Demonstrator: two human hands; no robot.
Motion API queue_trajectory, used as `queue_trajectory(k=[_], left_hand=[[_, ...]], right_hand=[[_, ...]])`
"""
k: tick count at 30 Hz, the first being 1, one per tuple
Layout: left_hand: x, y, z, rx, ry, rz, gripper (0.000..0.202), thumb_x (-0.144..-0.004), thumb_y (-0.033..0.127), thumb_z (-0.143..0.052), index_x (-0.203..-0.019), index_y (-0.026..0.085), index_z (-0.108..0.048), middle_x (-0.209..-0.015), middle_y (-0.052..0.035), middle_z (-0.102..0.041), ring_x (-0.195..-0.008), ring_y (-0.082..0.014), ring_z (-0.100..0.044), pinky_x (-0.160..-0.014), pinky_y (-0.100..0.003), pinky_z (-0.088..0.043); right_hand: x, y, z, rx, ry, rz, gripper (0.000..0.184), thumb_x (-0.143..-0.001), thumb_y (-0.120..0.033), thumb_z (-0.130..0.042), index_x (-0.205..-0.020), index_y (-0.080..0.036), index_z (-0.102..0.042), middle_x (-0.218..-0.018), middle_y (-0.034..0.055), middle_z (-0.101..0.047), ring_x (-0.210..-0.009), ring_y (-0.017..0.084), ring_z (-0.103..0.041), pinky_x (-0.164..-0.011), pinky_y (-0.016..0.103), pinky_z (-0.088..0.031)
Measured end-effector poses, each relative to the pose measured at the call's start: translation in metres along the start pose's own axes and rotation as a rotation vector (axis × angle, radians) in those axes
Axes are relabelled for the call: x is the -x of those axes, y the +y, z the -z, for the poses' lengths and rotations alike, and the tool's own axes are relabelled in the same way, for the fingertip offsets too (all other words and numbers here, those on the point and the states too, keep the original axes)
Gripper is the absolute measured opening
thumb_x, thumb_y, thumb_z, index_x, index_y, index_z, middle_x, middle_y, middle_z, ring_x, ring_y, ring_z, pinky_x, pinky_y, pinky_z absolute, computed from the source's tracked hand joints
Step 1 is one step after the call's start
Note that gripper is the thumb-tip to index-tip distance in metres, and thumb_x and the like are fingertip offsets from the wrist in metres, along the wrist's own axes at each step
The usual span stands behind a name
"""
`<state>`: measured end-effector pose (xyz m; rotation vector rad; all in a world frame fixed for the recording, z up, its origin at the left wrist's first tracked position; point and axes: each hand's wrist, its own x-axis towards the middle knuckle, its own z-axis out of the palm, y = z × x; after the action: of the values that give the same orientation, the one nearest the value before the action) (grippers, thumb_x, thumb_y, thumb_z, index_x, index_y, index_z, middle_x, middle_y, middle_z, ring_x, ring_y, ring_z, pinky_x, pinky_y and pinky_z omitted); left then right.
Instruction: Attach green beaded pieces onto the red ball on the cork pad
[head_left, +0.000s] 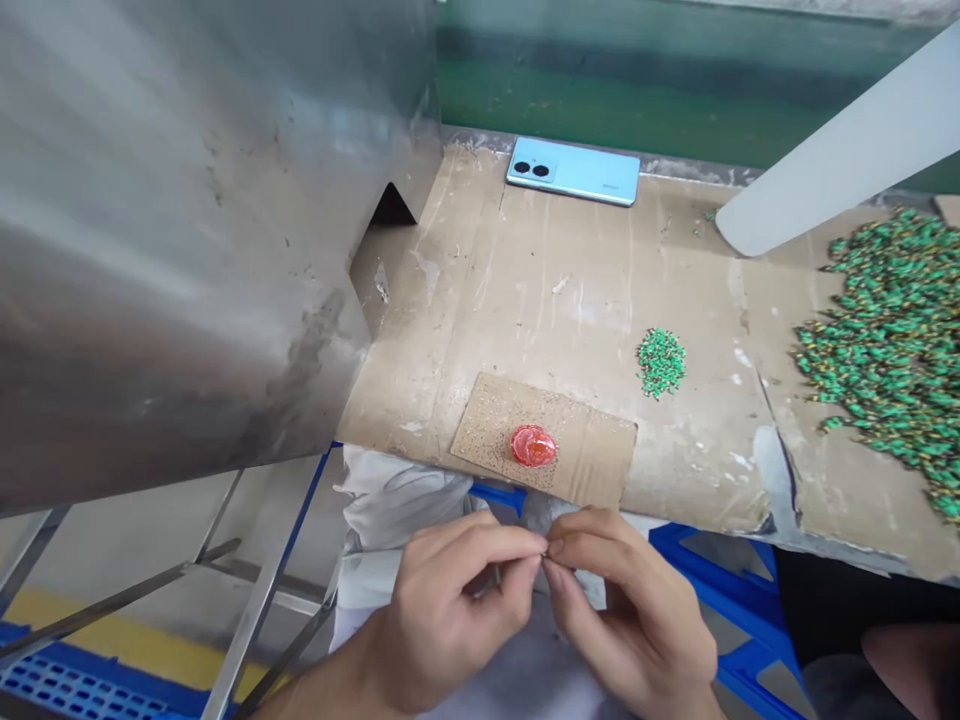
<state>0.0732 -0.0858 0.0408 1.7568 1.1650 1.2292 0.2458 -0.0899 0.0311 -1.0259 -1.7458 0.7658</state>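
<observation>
My left hand (450, 610) and my right hand (630, 610) meet fingertip to fingertip below the table's front edge. Both are pinched on one tiny dark piece (546, 548) between thumbs and forefingers; I cannot make out what it is. Just beyond them a red translucent lump (533, 445) lies on a small cardboard scrap (592, 455). A small heap of green pieces (661, 361) sits in the middle of the cardboard-covered table (525, 300). A large spread of the same green pieces (892, 340) covers the right side.
A big grey metal hopper (187, 220) fills the left. A light-blue phone (574, 170) lies at the back by the green wall. A white tube (840, 150) slants in from the upper right. White cloth (390, 500) and blue crates (720, 570) lie under the table edge.
</observation>
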Motion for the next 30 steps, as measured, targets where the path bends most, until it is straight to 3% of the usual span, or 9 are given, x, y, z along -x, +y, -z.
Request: queue_trajectory(k=[7, 13, 18, 27, 30], left_hand=[[0.003, -0.003, 0.0, -0.103, 0.031, -0.055, 0.017, -0.091, -0.001, -0.065, -0.094, 0.015, -0.073, -0.062, 0.0026, -0.066, -0.048, -0.0089, -0.058, -0.048, -0.018, -0.046], [0.009, -0.01, 0.009, -0.303, -0.033, -0.221, 0.018, -0.098, 0.004, -0.06, -0.11, 0.016, -0.066, -0.067, 0.0021, -0.074, -0.05, -0.0117, -0.066, -0.053, -0.023, -0.053], [0.007, -0.013, 0.012, -0.342, -0.006, -0.295, 0.019, -0.099, 0.001, -0.058, -0.113, 0.014, -0.064, -0.068, 0.0021, -0.075, -0.051, -0.0113, -0.067, -0.053, -0.024, -0.052], [0.004, -0.011, 0.01, -0.295, 0.0, -0.288, 0.019, -0.098, 0.001, -0.06, -0.11, 0.014, -0.066, -0.068, 0.0026, -0.073, -0.051, -0.0098, -0.064, -0.054, -0.022, -0.05], [0.007, -0.01, 0.01, -0.127, 0.009, -0.093, 0.023, -0.097, 0.002, -0.064, -0.114, 0.017, -0.068, -0.076, 0.0006, -0.074, -0.063, -0.0112, -0.068, -0.062, -0.021, -0.053]], right_hand=[[-0.007, -0.004, 0.005, 0.036, -0.101, -0.035, 0.021, -0.095, -0.002, -0.06, -0.105, -0.02, -0.066, -0.087, 0.0031, -0.072, -0.077, 0.014, -0.071, -0.064, 0.023, -0.059], [-0.017, -0.01, 0.007, -0.043, -0.173, -0.123, 0.015, -0.1, -0.007, -0.061, -0.098, -0.021, -0.065, -0.083, 0.0003, -0.067, -0.067, 0.01, -0.062, -0.056, 0.021, -0.051], [-0.019, -0.008, 0.006, -0.056, -0.166, -0.131, 0.014, -0.098, -0.008, -0.064, -0.097, -0.022, -0.064, -0.082, -0.0013, -0.066, -0.062, 0.009, -0.056, -0.051, 0.021, -0.046], [-0.025, -0.014, 0.013, 0.0, -0.276, -0.184, 0.016, -0.1, -0.009, -0.058, -0.093, -0.024, -0.059, -0.076, -0.0034, -0.061, -0.061, 0.01, -0.054, -0.053, 0.021, -0.045], [-0.031, -0.012, 0.018, 0.077, -0.268, -0.199, 0.015, -0.102, -0.012, -0.058, -0.093, -0.024, -0.059, -0.076, -0.0038, -0.059, -0.06, 0.01, -0.053, -0.052, 0.022, -0.043]])
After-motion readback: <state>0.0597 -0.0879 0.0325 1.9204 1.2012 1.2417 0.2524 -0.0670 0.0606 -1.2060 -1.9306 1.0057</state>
